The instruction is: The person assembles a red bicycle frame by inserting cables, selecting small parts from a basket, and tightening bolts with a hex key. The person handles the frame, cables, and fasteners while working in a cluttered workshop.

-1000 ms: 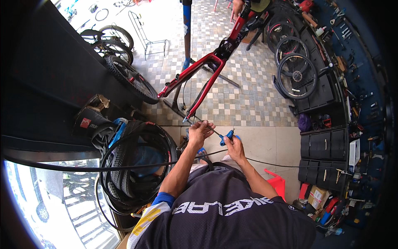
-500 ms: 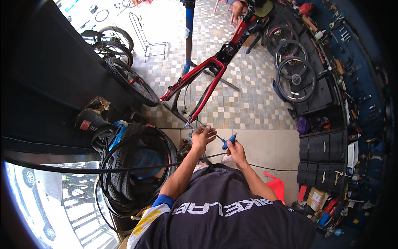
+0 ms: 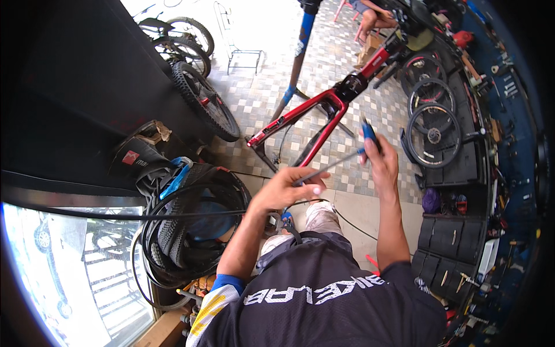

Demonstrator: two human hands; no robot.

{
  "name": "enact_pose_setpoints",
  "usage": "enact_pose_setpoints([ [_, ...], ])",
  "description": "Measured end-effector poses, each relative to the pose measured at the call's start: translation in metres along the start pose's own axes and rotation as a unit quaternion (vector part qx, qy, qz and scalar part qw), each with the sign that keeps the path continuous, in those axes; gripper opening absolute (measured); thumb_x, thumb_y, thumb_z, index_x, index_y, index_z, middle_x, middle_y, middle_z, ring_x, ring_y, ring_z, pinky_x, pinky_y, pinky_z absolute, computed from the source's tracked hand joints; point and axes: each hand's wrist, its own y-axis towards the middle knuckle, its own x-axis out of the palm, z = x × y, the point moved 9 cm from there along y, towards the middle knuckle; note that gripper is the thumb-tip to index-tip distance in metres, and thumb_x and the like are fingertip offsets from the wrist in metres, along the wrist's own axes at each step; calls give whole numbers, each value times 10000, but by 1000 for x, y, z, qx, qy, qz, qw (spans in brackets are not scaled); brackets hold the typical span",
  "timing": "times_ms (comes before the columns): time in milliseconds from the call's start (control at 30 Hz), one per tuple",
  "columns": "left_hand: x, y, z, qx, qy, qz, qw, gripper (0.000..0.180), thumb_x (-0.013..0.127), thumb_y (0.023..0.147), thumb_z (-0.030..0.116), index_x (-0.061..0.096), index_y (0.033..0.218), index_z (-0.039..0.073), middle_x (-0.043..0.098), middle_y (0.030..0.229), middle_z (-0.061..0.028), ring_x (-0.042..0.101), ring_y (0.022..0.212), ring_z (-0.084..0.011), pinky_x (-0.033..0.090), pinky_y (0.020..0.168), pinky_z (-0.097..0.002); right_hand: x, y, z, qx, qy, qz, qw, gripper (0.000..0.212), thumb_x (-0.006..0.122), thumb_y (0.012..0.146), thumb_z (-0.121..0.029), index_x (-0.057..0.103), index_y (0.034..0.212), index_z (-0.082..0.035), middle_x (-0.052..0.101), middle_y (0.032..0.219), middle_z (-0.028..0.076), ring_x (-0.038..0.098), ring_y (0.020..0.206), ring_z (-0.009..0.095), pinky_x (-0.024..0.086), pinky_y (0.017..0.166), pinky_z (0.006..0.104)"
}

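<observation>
In front of me, my right hand (image 3: 383,166) is closed round the blue handle of a T-handle hex key (image 3: 335,166). Its thin metal shaft slants down to the left, into my left hand (image 3: 286,189), whose fingers curl about the shaft near its end. Just beyond both hands hangs a red bicycle frame (image 3: 374,63), its rear forked end nearest my left hand. It is apart from the tool. A black cable (image 3: 354,225) passes below my hands.
A stand post (image 3: 298,63) rises by the bicycle frame. To the left are bicycles (image 3: 205,101) and a pile of tyres (image 3: 167,237). Wheels (image 3: 433,136), dark drawers (image 3: 445,237) and a tool wall (image 3: 511,144) line the right. Another person (image 3: 373,20) sits at the far right.
Both hands have lifted away from the bicycle frame's rear end, the right one moving up and to the right with the hex key. The view has also turned, shifting the scene rightward.
</observation>
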Motion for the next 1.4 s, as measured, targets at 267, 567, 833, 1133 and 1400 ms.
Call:
enact_pose_setpoints([
  [267, -158, -32, 85, 72, 87, 146, 983, 977, 847, 801, 502, 431, 1524, -7, 657, 1234, -128, 628, 1018, -158, 511, 946, -339, 202, 187, -61, -105, -22, -268, 957, 443, 731, 926, -396, 713, 1126, -1, 626, 728, -10, 550, 634, 55, 439, 569, 242],
  [567, -259, -14, -14, -39, -41, 481, 875, 177, 633, 1017, 137, 678, 1104, -11, 704, 876, -46, 696, 815, -134, 565, 738, -268, 393, 226, 78, 213, 160, -577, 772, 356, 745, 954, -304, 701, 1185, -37, 719, 1041, 37, 663, 834, 91, 554, 734, 245],
  [833, -275, -8, -93, -124, -149, 561, 805, 216, 645, 1014, 153, 672, 1092, -46, 703, 914, -87, 744, 868, -213, 622, 754, -330, 424, 193, 186, 350, 102, -648, 669, 245, 614, 1035, -187, 643, 1232, -45, 723, 1104, 67, 694, 987, 161, 560, 887, 335],
  [1133, -265, -14, -107, -130, -222, 544, 799, 241, 647, 1016, 170, 679, 1123, -43, 698, 896, -66, 746, 878, -215, 614, 782, -336, 430, 175, 211, 400, 114, -669, 616, 243, 621, 1031, -186, 639, 1194, -7, 718, 1053, 78, 709, 977, 194, 592, 886, 350],
  [1400, -268, -23, -108, -143, -141, 609, 768, 251, 776, 925, 215, 701, 1062, 18, 682, 856, -13, 660, 764, -111, 533, 672, -267, 429, 167, 202, 363, 108, -648, 661, 206, 704, 980, -198, 685, 1041, -2, 715, 919, 70, 702, 854, 169, 604, 791, 357],
])
